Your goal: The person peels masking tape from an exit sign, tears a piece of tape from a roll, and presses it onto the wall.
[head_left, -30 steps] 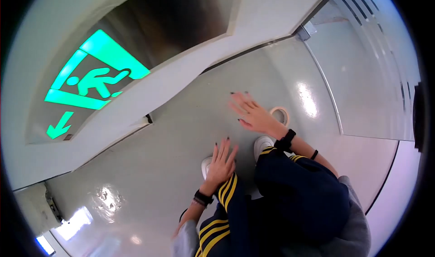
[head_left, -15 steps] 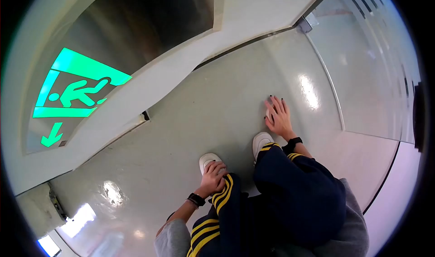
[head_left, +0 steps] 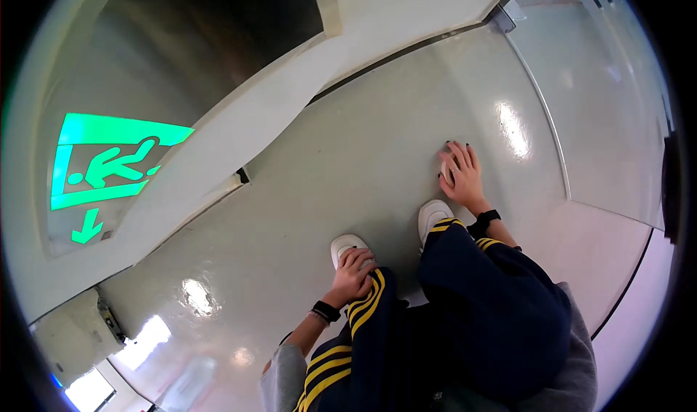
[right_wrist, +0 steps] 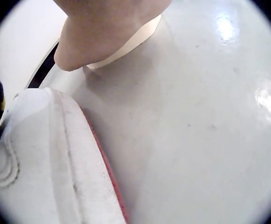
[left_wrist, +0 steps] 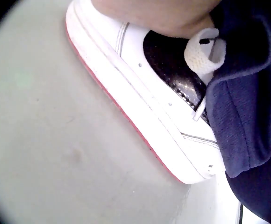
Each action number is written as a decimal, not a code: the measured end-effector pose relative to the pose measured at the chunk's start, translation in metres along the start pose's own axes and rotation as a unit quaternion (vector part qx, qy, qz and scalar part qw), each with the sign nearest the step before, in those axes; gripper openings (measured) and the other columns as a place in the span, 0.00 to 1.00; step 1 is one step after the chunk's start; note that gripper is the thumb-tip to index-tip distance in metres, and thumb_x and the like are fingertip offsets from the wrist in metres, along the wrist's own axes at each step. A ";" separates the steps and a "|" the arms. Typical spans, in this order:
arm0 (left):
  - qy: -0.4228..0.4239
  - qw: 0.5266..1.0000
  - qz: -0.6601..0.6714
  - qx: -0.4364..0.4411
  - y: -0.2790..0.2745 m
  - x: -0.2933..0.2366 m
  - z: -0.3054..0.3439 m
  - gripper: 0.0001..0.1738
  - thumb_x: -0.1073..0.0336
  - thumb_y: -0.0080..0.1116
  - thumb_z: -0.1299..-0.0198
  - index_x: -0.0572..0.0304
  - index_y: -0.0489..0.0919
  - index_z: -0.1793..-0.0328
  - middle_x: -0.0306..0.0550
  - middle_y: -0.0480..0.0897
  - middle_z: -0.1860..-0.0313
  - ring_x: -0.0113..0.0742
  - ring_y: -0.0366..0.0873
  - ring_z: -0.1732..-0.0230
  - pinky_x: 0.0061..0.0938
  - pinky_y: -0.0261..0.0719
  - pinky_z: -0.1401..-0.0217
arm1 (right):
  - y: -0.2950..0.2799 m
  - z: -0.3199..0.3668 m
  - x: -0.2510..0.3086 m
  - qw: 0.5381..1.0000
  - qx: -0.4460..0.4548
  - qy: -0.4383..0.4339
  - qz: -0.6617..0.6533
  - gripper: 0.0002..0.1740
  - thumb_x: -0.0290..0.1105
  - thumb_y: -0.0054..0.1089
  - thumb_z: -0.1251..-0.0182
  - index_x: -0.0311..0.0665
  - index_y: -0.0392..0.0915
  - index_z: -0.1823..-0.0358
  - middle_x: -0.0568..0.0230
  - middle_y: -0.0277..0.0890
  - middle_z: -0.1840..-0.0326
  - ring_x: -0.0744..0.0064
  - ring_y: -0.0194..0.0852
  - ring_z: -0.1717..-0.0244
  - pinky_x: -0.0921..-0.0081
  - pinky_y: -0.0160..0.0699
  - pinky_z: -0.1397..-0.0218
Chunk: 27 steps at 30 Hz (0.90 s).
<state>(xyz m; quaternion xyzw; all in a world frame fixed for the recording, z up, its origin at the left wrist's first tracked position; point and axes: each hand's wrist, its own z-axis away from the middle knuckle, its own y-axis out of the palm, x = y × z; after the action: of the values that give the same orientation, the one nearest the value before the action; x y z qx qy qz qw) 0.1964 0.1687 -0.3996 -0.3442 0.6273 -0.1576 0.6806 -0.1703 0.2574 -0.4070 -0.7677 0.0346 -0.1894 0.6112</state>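
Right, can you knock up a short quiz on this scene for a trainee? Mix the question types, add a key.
1. True or false: the right hand is on the pale ring, while the left hand is over a white shoe.
2. The arrow on the wall sign is: a) red, b) green, c) yellow.
3. Fill in: in the left wrist view, a thin ____ line runs along the bottom of the shoe's sole.

Key: 1 true; 2 b; 3 red.
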 end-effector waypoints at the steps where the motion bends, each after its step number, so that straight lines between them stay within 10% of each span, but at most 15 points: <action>1: -0.004 1.000 0.002 0.003 0.001 0.001 0.001 0.18 0.62 0.49 0.51 0.53 0.81 0.54 0.48 0.76 0.46 0.49 0.67 0.37 0.51 0.56 0.30 | 0.000 0.000 0.000 1.000 0.000 0.004 -0.002 0.31 0.36 0.62 0.51 0.45 0.70 0.41 0.56 0.64 0.34 0.55 0.59 0.31 0.50 0.51 0.27; 27: -0.019 0.999 -0.022 0.032 0.003 0.003 0.002 0.20 0.61 0.50 0.55 0.50 0.81 0.54 0.46 0.75 0.45 0.48 0.67 0.37 0.51 0.55 0.30 | 0.002 -0.002 0.004 0.997 -0.041 0.064 -0.025 0.26 0.33 0.62 0.51 0.45 0.75 0.46 0.57 0.68 0.37 0.55 0.63 0.33 0.51 0.55 0.28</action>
<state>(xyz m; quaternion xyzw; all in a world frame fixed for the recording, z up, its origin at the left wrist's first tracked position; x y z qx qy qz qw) 0.1982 0.1697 -0.4037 -0.3387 0.6009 -0.1864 0.6995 -0.1675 0.2538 -0.4072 -0.7787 0.0621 -0.2523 0.5710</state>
